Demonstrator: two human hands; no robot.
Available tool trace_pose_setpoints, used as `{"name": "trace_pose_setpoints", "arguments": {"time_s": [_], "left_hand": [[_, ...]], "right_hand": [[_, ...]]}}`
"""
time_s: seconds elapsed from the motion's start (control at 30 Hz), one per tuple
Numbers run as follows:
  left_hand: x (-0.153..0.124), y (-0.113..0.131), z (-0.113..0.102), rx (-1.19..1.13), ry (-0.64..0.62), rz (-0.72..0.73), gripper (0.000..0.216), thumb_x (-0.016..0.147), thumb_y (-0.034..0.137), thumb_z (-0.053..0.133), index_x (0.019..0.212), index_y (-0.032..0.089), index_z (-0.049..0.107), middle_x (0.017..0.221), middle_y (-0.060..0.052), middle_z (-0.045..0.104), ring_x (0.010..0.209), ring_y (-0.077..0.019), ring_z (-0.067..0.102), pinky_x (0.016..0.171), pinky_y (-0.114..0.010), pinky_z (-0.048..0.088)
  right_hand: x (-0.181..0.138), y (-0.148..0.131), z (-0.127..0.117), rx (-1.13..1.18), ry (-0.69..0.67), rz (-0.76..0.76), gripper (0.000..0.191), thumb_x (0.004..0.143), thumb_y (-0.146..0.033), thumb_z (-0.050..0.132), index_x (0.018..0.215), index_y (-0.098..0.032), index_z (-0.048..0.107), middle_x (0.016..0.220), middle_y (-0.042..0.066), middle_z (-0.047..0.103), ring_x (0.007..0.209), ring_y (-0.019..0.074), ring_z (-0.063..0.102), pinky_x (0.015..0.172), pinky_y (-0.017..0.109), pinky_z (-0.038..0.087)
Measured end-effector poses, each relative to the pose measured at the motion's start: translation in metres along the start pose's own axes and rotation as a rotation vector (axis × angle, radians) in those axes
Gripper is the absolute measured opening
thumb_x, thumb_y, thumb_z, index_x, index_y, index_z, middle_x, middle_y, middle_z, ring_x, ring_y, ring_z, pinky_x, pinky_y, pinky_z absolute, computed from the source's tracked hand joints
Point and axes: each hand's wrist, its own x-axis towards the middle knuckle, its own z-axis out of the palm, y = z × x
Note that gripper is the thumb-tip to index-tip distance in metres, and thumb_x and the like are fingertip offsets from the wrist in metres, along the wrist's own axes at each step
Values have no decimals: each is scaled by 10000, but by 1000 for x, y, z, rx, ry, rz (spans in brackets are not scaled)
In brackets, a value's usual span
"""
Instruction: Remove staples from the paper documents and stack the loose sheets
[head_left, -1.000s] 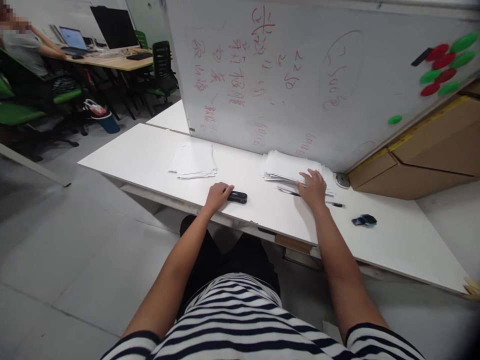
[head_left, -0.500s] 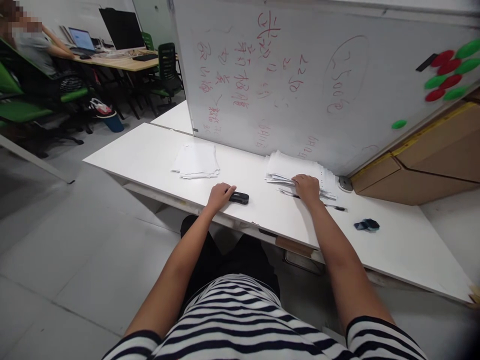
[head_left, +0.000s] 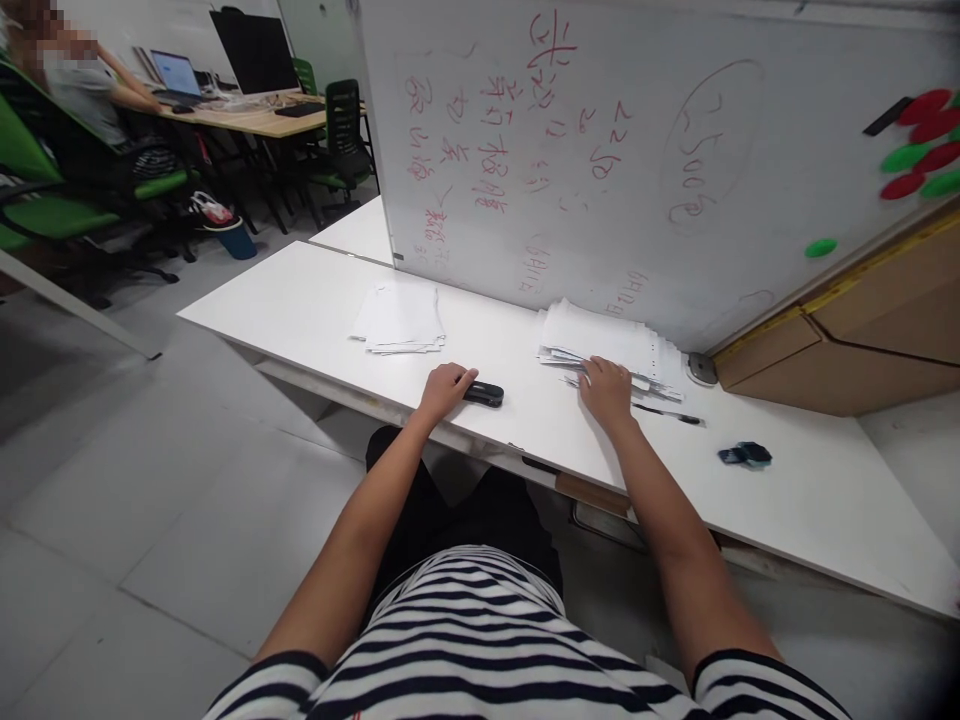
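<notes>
My left hand [head_left: 445,390] is closed around the rear end of a black stapler [head_left: 484,393], which lies on the white table near its front edge. My right hand [head_left: 606,392] is at the front edge of a thick, uneven stack of paper [head_left: 600,335] by the whiteboard. Its fingers are bent against the edges of the sheets; how many they pinch is hidden. A thin black pen [head_left: 667,414] lies just right of that hand, partly covered by it. A smaller pile of paper [head_left: 401,318] rests on the left of the table.
A whiteboard [head_left: 480,150] with red writing stands along the table's [head_left: 262,285] back edge. A dark strapped item [head_left: 745,455] lies at the right, near a small grey round object [head_left: 702,369] and cardboard boxes [head_left: 847,360]. Someone sits at a desk far left.
My right hand has shifted slightly left along the front of the paper stack, uncovering more of the pen. My left hand stays on the stapler. The whole view has swung a little.
</notes>
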Motion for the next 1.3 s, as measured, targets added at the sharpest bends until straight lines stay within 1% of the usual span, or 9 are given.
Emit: {"name": "trace_pose_setpoints", "arguments": {"time_s": [0.13,0.27,0.37,0.47,0.57,0.7,0.97,1.13,1.3], "left_hand": [[-3,-5,3,-201,34,-51,523,954,531,257,738,210,608,829,-59,655,855,-205,589,772,-340,421],[-2,-18,-3,-478,175,-207,568,979,476,125,976,187,614,1056,-79,669,997,-179,602,859,-327,453],[9,-37,-20,-357,259,-277,509,968,500,196,1034,176,583,1075,-104,659,1019,-202,594,878,-350,460],[27,-62,-40,3,274,-248,428,919,508,380,1122,186,575,1215,-129,598,1254,-281,449,1040,-433,350],[43,-84,-46,237,265,-380,579,869,556,446,1316,189,468,1446,-147,410,1422,-355,174,1119,-537,186],[49,-99,-37,287,233,-552,755,820,656,433,1396,172,370,1531,-163,267,1428,-382,131,1125,-605,78],[47,-94,-34,324,303,-573,591,858,574,425,1315,200,431,1396,-188,432,1353,-385,268,1076,-663,101],[48,-92,-34,372,389,-595,639,859,549,477,1374,182,384,1299,-194,504,1259,-375,383,1072,-624,173],[47,-95,-35,380,402,-619,433,912,403,440,1308,230,470,1243,-158,543,1195,-343,447,1050,-570,248]], "right_hand": [[-15,-17,-11,114,-36,99,451,895,-327,447,1318,-175,494,1457,176,398,1345,332,333,1070,567,233],[-70,-47,-29,389,52,344,680,872,-473,481,1465,-230,256,1563,153,150,1422,320,200,1053,508,333],[-117,-66,-36,422,38,441,669,870,-498,471,1457,-247,275,1548,158,198,1414,332,228,1070,542,308],[-141,-79,-33,312,15,465,671,849,-477,505,1440,-215,324,1560,189,153,1405,386,230,1061,595,289],[-144,-88,-26,223,128,477,702,856,-407,498,1477,-210,237,1576,195,57,1413,397,207,1021,611,327],[-139,-95,-18,161,234,497,744,847,-343,491,1499,-205,161,1572,205,61,1404,388,240,998,606,339],[-139,-97,-15,153,233,535,689,823,-343,497,1459,-194,280,1550,197,193,1335,368,368,1002,554,322],[-140,-97,-12,134,264,536,667,827,-350,502,1445,-192,309,1535,196,245,1313,360,400,994,530,329],[-141,-97,-10,129,262,531,613,841,-356,501,1416,-195,361,1520,184,293,1287,343,431,1001,510,326]]}}
